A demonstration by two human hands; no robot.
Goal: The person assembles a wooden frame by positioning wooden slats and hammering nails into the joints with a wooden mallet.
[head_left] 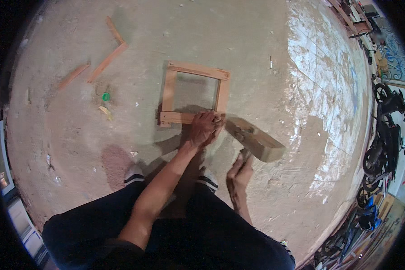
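The square frame of light brown wooden slats (pixel 194 93) lies flat on the dusty concrete floor (pixel 135 135), and your left hand (pixel 204 128) presses on its near right corner, fingers bunched together over the joint; whether they pinch anything small there, you cannot tell. Just right of those fingers, the big wooden mallet with a blocky head (pixel 254 139) rests on the floor, its handle running down into your right hand (pixel 239 172), whose fingers are wrapped around it. Well beyond your left fingers, to the far left, lie loose wooden strips (pixel 104 60), with a small green cap (pixel 105 96) nearer.
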